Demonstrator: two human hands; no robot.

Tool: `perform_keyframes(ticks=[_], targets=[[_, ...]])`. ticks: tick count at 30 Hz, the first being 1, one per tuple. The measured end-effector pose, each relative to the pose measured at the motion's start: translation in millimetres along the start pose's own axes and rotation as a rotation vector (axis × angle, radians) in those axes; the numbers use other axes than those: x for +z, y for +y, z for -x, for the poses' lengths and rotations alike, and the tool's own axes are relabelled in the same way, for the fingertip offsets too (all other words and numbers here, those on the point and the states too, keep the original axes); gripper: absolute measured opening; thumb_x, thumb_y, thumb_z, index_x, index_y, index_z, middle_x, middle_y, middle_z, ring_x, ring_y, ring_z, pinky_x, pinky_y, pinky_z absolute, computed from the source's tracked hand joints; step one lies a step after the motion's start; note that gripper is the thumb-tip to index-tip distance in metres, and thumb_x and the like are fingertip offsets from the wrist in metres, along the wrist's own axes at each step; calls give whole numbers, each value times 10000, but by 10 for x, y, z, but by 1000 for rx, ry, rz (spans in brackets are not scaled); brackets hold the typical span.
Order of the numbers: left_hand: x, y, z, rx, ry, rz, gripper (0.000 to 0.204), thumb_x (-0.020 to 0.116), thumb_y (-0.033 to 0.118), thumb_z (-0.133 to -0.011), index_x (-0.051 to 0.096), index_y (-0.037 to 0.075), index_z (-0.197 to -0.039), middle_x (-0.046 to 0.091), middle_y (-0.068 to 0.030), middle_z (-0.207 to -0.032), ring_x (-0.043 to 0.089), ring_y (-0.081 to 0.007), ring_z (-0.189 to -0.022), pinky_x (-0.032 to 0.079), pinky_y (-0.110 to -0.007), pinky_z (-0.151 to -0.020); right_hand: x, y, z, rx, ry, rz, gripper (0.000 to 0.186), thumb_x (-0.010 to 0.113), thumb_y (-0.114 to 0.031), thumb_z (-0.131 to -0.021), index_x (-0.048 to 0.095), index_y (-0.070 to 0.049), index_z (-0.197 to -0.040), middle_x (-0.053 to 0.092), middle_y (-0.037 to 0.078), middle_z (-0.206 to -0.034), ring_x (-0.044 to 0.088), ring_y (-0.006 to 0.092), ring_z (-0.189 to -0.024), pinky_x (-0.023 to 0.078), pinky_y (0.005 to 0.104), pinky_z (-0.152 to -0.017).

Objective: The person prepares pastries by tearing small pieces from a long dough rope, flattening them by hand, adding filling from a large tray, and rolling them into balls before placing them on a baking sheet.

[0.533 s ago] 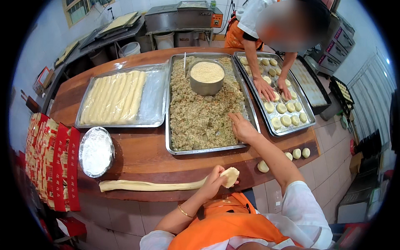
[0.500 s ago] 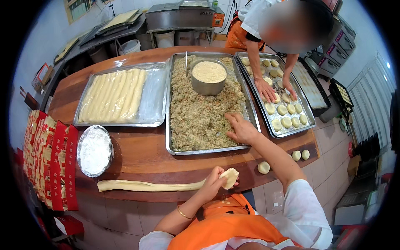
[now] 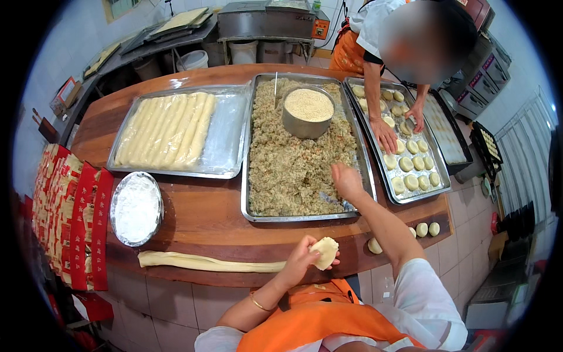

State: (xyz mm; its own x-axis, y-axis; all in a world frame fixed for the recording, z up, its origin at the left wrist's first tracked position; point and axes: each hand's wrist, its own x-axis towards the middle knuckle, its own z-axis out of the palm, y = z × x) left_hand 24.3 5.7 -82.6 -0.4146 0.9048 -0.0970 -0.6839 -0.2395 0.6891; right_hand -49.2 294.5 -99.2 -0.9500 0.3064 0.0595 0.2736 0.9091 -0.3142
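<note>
My left hand (image 3: 300, 259), near the table's front edge, is closed around a flattened, ragged-edged dough wrapper (image 3: 325, 252). A long dough rope (image 3: 205, 261) lies along that edge, its right end beside the same hand. Out over the big metal tray (image 3: 305, 219), my right hand (image 3: 348, 180) is curled into the crumbly, speckled filling (image 3: 287, 176); its fingertips are mostly hidden. Bare metal shows through the filling just below that hand. A round metal pot of pale grains (image 3: 308, 105) stands in the filling toward the back.
A tray of dough ropes (image 3: 167, 129) sits at left, above a bowl of white powder (image 3: 136, 208). Several round dough pieces (image 3: 434, 229) line the right front edge. Across the table, a co-worker's hands (image 3: 384, 135) touch rounds on another tray (image 3: 404, 199). Red packaging (image 3: 88, 223) is at far left.
My right hand has gone from spread fingers to a curled grip in the filling, baring some tray. My left hand keeps the wrapper, now tilted slightly. The view has shifted a little.
</note>
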Motion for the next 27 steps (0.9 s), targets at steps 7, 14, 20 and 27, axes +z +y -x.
perform_keyframes(ticks=[7, 14, 20, 27], targets=[[64, 137, -163, 50, 44, 141, 326, 463, 138, -982, 358, 42, -1275, 602, -305, -1225, 668, -402, -1067, 565, -463, -901, -75, 16, 46, 85, 47, -862, 344, 505, -376, -1029, 594, -48, -1081, 633, 94, -886, 566, 181, -786, 480, 353, -747], [110, 324, -279, 83, 108, 221, 405, 444, 110, -967, 419, -21, -1350, 619, -279, -1194, 657, -385, -1088, 551, -459, -937, -61, 49, 37, 77, 134, -636, 424, 516, -406, -1032, 607, -11, -908, 599, 91, -780, 546, 170, -733, 469, 357, -661], [118, 311, -328, 116, 158, 217, 341, 534, 146, -999, 509, -34, -1288, 657, -204, -1165, 677, -313, -1064, 568, -418, -915, -83, 125, 1, 352, -72, -1508, 417, 535, -445, -1031, 581, -109, -787, 587, -11, -792, 407, 106, -565, 388, 290, -569], [173, 297, -417, 84, 234, 216, 307, 587, 137, -1002, 535, -17, -1263, 671, -171, -1139, 689, -268, -1036, 587, -374, -878, -229, -15, 52, 179, 128, -1281, 453, 543, -469, -1025, 548, -113, -745, 501, -42, -636, 390, 65, -503, 327, 245, -474]])
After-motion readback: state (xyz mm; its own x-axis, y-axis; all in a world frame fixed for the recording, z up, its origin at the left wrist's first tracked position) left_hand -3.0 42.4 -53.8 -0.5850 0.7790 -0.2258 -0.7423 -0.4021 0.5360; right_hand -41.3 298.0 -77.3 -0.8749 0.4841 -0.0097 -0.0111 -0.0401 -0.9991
